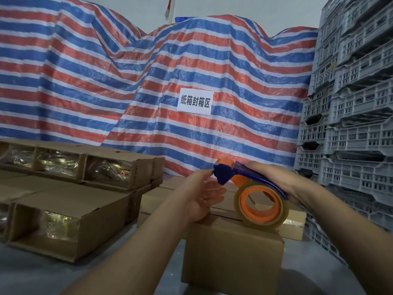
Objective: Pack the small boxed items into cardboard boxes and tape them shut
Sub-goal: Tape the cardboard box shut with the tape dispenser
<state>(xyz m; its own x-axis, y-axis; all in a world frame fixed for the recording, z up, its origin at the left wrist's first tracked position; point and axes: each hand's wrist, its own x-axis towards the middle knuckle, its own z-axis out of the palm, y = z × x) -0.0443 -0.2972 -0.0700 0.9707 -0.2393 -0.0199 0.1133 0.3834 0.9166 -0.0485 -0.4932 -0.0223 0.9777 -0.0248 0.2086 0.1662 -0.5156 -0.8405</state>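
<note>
the right hand curls round the blue handle of the tape dispenser at centre right of the frame, its clear tape roll resting on the top of the closed cardboard box at lower centre. the left hand, fingers straight and spread, touches the dispenser's blue front end, palm facing the roll. windowed cartons lie stacked at lower left, well apart from both hands.
</note>
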